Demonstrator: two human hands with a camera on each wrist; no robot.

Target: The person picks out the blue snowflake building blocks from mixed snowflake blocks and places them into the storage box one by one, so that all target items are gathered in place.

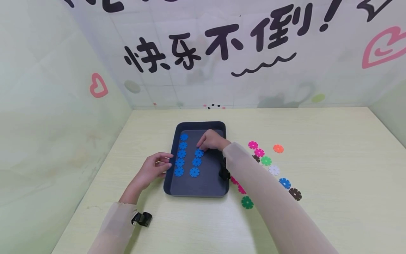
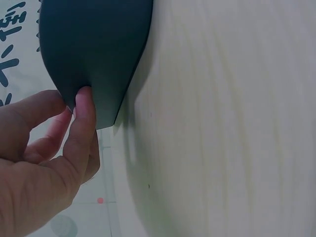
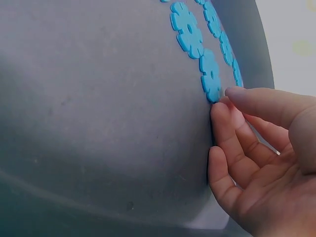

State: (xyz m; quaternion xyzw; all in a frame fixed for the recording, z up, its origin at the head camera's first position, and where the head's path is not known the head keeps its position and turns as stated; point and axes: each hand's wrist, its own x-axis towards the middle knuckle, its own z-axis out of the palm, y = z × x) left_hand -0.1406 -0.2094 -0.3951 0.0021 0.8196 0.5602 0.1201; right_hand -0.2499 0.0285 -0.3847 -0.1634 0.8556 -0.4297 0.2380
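A dark tray (image 1: 200, 124) lies on the pale table (image 1: 333, 211). On its floor, flat blue flower-shaped discs form two columns: several in the left one (image 1: 181, 153), three in the right one. My right hand (image 1: 200, 146) reaches over the tray, and its fingertips touch the top blue disc (image 1: 198, 152) of the right column. In the right wrist view the thumb and forefinger of that hand (image 3: 222, 101) meet at the edge of this disc (image 3: 211, 74), which lies flat on the tray (image 3: 98, 123). My left hand (image 1: 155, 167) pinches the tray's left rim (image 2: 98, 49), thumb (image 2: 85, 106) on the outer wall.
Loose discs lie on the table right of the tray: pink (image 1: 253, 145), orange (image 1: 278, 148), green (image 1: 266, 161), white (image 1: 274, 170), blue (image 1: 284, 183), brown (image 1: 295, 194) and another green (image 1: 247, 202). Walls close off the left and back of the table.
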